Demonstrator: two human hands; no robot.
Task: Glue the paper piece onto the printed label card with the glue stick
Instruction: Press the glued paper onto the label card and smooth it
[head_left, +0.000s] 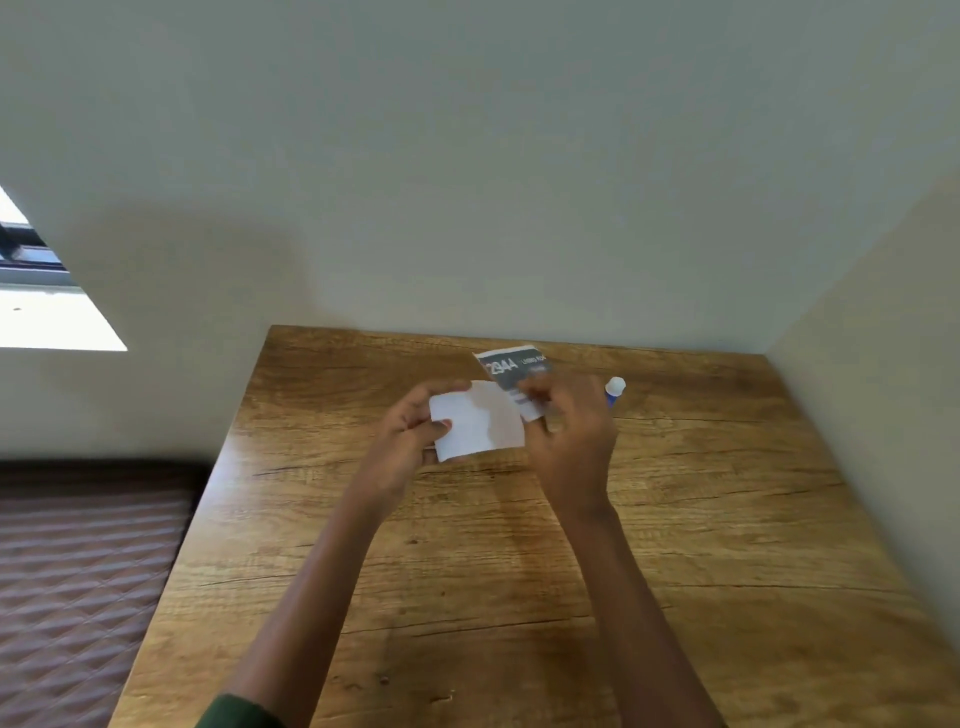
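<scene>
Our left hand (410, 431) pinches white paper piece (478, 421); right hand (571, 436) grips grey printed label card (514, 369), over wooden bench (467, 597).

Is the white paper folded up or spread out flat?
Spread out. The white paper shows as one open sheet with no fold, pinched at its left edge by the left hand.
</scene>
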